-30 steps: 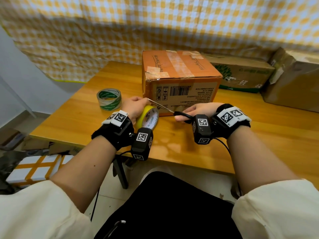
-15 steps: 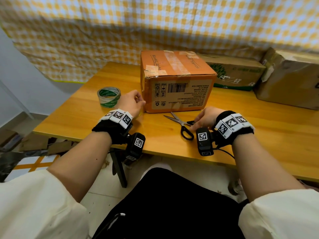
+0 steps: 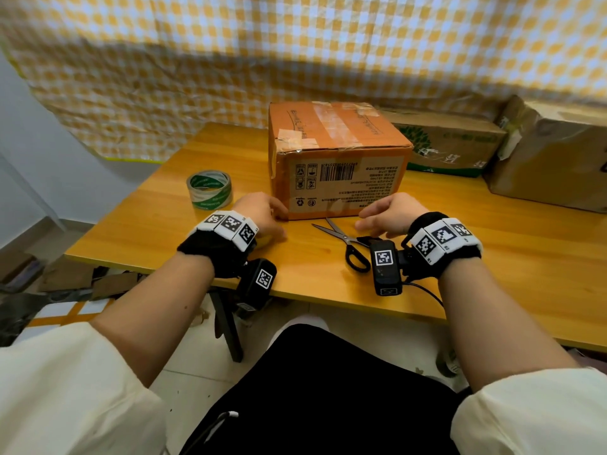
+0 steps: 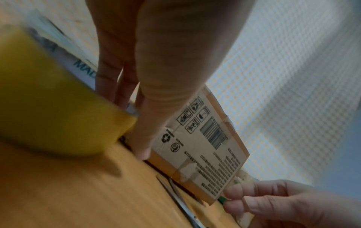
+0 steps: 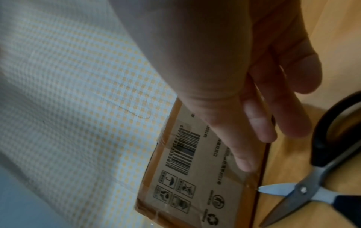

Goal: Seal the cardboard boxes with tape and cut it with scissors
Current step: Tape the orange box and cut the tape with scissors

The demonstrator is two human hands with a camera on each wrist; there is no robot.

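Handling the orange box with both hands — left hand and right hand, fingers extended, gripping nothing — risks snagging the open scissors touching its base.

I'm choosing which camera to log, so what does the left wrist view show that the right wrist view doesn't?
Only the left wrist view: the yellow tape roll beside the left hand, and the right hand at the box's far lower corner.

Only the right wrist view: the black scissor handles and pivot.

Both: the orange cardboard box with its barcode, the scissors blades, the wooden table, and the checkered cloth.
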